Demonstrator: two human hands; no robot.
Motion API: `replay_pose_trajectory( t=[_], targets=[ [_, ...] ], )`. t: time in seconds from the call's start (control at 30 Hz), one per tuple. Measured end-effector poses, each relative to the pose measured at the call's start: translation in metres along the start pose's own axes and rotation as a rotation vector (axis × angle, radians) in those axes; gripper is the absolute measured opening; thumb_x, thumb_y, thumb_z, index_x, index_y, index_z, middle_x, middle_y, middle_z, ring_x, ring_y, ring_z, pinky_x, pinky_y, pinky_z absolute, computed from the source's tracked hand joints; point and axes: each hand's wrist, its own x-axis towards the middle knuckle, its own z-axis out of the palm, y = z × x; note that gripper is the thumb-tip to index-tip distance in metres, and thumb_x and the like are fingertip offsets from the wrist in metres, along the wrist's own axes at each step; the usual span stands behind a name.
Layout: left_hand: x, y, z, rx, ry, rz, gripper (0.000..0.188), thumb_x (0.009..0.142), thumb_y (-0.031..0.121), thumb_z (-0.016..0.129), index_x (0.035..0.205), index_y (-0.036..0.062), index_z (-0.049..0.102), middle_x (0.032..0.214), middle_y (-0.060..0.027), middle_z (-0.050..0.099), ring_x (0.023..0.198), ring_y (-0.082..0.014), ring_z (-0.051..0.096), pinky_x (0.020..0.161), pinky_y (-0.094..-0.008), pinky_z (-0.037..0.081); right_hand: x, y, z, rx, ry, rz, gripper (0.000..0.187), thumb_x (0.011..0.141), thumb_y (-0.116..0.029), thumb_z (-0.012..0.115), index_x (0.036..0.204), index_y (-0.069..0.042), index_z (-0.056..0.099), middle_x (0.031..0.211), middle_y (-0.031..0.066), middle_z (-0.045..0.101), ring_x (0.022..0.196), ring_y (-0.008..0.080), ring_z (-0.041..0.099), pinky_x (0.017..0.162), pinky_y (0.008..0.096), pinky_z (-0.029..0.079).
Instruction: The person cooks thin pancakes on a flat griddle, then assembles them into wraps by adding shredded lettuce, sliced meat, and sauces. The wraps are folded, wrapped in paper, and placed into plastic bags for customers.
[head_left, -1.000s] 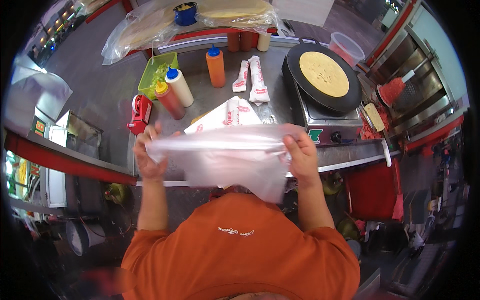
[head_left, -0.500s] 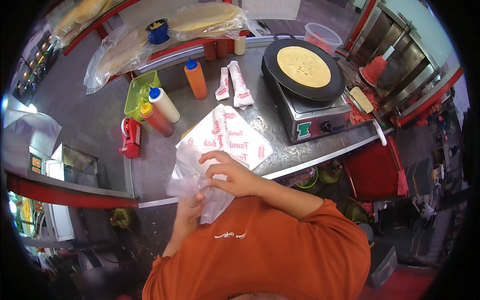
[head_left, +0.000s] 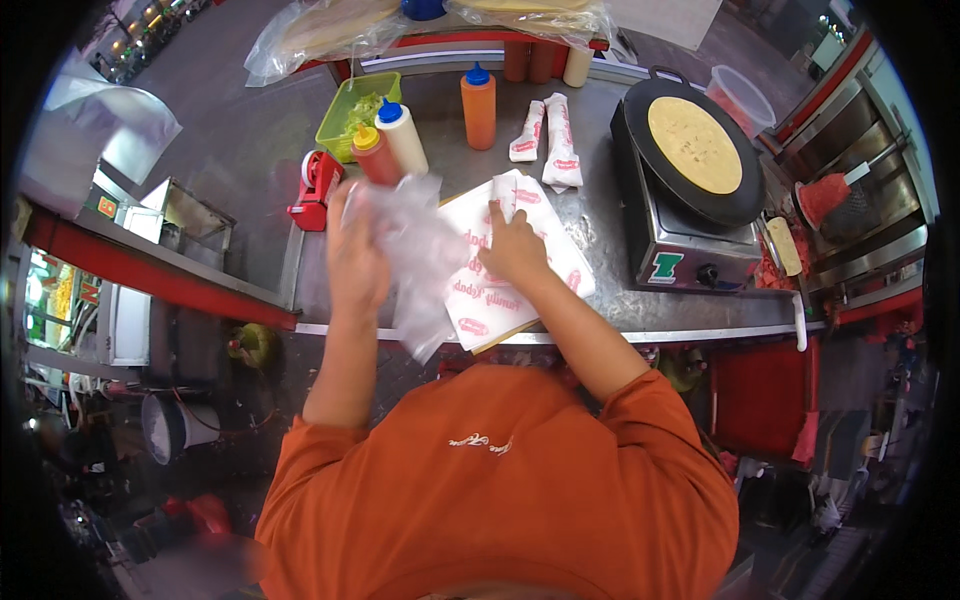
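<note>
The counter (head_left: 606,215) spans the view; at its right, the pan (head_left: 634,142) sits on a stove (head_left: 660,240), bearing a flatbread (head_left: 695,145); the papers (head_left: 488,312) lie stacked near the counter's front edge; the bag (head_left: 425,255), clear and blurred, hangs from the left hand (head_left: 360,250), pinched near its upper left, its bulk spreading right of the grip, beside the papers; the right hand (head_left: 515,250) rests over the papers, fingers touching the roll (head_left: 508,187), whose far end shows beyond them; whether they close round it, I cannot tell.
</note>
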Motion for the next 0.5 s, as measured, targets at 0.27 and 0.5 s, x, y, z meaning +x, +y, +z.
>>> replay_pose_trajectory(
  t=[0.27, 0.5],
  targets=[
    [0.064, -0.009, 0.066, 0.256, -0.216, 0.057, 0.048, 0.097, 0.000, 0.065, 0.142, 0.0050, 0.049, 0.126, -0.0073, 0.054, 0.112, -0.0138, 0.055, 0.099, -0.0284, 0.047, -0.125, 0.047, -0.129, 1.345, -0.178, -0.263, 0.079, 0.090, -0.005, 0.068, 0.162, -0.005, 0.035, 0.127, 0.0218, 0.061, 0.107, 0.0227, 0.067, 0.076, 0.0328, 0.063],
    [0.061, 0.006, 0.092, 0.493, -0.701, 0.111, 0.071, 0.083, -0.006, 0.067, 0.150, 0.0085, 0.046, 0.125, -0.0107, 0.060, 0.118, -0.0216, 0.061, 0.104, -0.0336, 0.049, -0.154, 0.029, -0.118, 1.447, -0.243, -0.295, 0.077, 0.090, -0.017, 0.073, 0.157, 0.000, 0.040, 0.129, 0.0180, 0.061, 0.106, 0.0238, 0.067, 0.071, 0.0329, 0.063]
  ],
)
